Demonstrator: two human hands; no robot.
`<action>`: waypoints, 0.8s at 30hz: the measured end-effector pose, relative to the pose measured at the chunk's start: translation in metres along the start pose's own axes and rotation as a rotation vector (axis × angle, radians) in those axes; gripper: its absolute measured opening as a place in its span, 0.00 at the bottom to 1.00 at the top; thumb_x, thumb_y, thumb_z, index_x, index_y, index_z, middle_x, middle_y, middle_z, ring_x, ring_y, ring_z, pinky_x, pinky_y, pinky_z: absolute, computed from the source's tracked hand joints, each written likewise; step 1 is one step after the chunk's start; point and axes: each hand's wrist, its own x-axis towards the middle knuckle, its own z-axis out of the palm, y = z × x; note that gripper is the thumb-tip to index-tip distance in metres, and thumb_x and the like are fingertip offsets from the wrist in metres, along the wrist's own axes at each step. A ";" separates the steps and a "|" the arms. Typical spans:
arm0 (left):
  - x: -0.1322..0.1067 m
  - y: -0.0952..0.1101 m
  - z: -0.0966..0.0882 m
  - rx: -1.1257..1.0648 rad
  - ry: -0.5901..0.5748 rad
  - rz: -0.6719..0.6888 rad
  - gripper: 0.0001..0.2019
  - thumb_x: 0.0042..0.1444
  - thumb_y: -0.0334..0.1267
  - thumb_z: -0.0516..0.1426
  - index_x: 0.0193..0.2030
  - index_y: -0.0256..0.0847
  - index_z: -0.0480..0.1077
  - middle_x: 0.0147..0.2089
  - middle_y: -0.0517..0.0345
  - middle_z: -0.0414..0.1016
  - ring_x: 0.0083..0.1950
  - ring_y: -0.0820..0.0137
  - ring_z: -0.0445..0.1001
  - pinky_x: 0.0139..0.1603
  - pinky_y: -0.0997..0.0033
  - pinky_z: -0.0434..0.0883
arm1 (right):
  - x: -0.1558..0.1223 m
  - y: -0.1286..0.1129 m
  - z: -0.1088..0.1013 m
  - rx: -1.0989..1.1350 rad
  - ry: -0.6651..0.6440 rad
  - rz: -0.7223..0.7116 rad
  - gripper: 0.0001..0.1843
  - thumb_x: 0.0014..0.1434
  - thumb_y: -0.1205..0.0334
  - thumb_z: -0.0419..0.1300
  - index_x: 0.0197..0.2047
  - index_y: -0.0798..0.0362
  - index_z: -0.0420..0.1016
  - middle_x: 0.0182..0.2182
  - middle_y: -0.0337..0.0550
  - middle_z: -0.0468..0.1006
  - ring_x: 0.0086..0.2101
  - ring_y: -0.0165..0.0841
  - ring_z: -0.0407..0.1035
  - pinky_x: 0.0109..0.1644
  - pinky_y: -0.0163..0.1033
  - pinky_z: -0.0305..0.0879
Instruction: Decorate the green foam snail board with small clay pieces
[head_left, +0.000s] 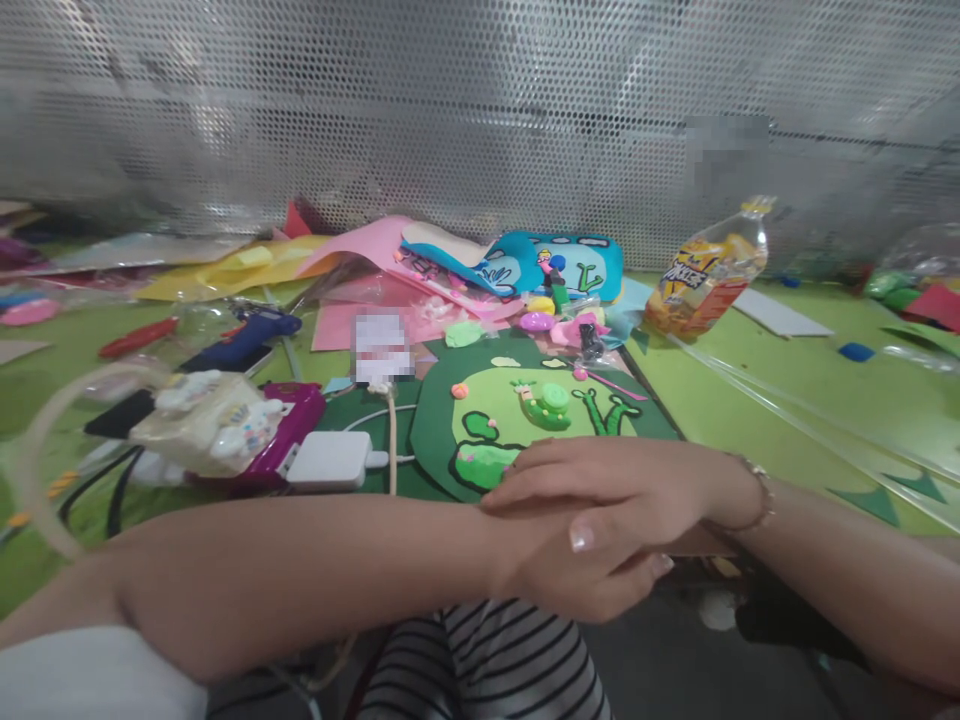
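My left hand [589, 580] reaches in from the left above the table's near edge, its fingers loosely extended and partly covered. Across its back and wrist lies my right hand [630, 485], fingers stretched out and thumb apart, a thin bracelet at the wrist. Neither hand visibly holds an object. Just beyond them sits a dark green foam board [435, 410] with a light green panel. On it are a green clay snail [551, 402], branching green clay stems [604, 410] and a green clay mound [484, 465], whose right end my right hand hides.
At left stand a white charger [330, 460], a purple power strip [300, 410] and a blue glue gun [251, 335]. Behind are a blue decorated board [604, 265], pink sheets [367, 245] and clay lumps. A snack bag [701, 275] is at right, before a perforated metal panel [480, 120].
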 end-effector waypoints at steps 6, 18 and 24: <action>0.002 -0.004 0.001 -0.011 0.029 0.068 0.24 0.61 0.42 0.41 0.58 0.35 0.64 0.60 0.55 0.67 0.61 0.64 0.64 0.56 0.69 0.67 | 0.000 -0.005 -0.003 -0.028 -0.031 0.041 0.29 0.65 0.54 0.46 0.61 0.66 0.59 0.55 0.59 0.66 0.54 0.38 0.60 0.59 0.42 0.55; 0.003 -0.005 0.008 0.142 0.052 0.042 0.22 0.61 0.45 0.44 0.53 0.38 0.69 0.50 0.54 0.75 0.57 0.63 0.68 0.57 0.63 0.68 | 0.000 -0.004 -0.003 -0.035 -0.034 0.044 0.27 0.65 0.55 0.46 0.61 0.64 0.59 0.55 0.57 0.66 0.54 0.38 0.61 0.58 0.43 0.56; 0.001 -0.005 0.011 0.186 0.105 0.047 0.22 0.62 0.45 0.42 0.55 0.40 0.68 0.52 0.56 0.74 0.58 0.64 0.67 0.58 0.64 0.67 | 0.000 -0.005 -0.003 -0.051 -0.035 0.063 0.27 0.65 0.56 0.46 0.61 0.65 0.59 0.55 0.58 0.67 0.54 0.38 0.61 0.58 0.43 0.57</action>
